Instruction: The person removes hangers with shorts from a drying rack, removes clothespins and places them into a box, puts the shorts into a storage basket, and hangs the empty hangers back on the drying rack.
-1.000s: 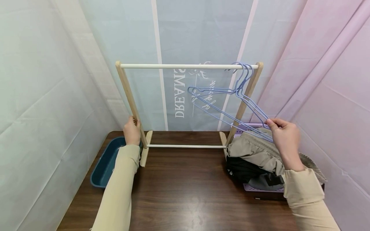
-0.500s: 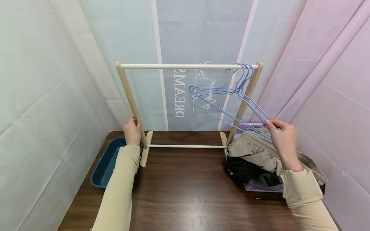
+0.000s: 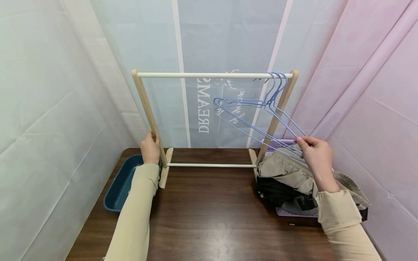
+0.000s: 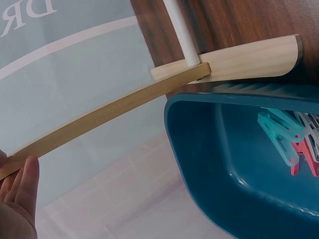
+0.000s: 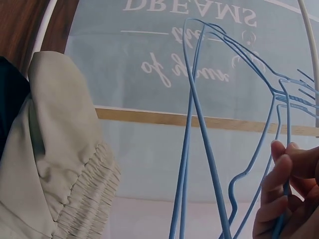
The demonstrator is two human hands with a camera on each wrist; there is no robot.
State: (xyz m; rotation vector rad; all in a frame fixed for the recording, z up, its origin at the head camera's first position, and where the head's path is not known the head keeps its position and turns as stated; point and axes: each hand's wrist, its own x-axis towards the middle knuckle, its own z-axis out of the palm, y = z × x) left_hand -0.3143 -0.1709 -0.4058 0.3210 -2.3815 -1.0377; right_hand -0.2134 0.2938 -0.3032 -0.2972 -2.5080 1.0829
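A small clothes rack with wooden posts and a white top rail (image 3: 209,75) stands at the back of the table. My left hand (image 3: 151,149) grips its left wooden post (image 4: 104,113) partway up, fingers and thumb around the wood. Blue wire hangers (image 3: 243,121) hang by their hooks at the right end of the rail, bunched and swung toward me. At their near right corner my right hand (image 3: 318,156) pinches the wire of a hanger between thumb and fingers. In the right wrist view, one blue wire passes through the fingers (image 5: 274,186) while others stay outside them.
A dark blue basin (image 4: 199,159) with several plastic clothespins (image 4: 284,137) stands left of the rack. At the right, beige trousers with an elastic waist (image 3: 290,163) and black clothing (image 3: 277,192) lie on a purple basket (image 3: 284,212). Fabric walls enclose the brown table (image 3: 209,210).
My right hand has moved slightly left, and the gripped hanger corner has come with it. The hooks have spread a little on the rail. My left hand keeps its grip on the post.
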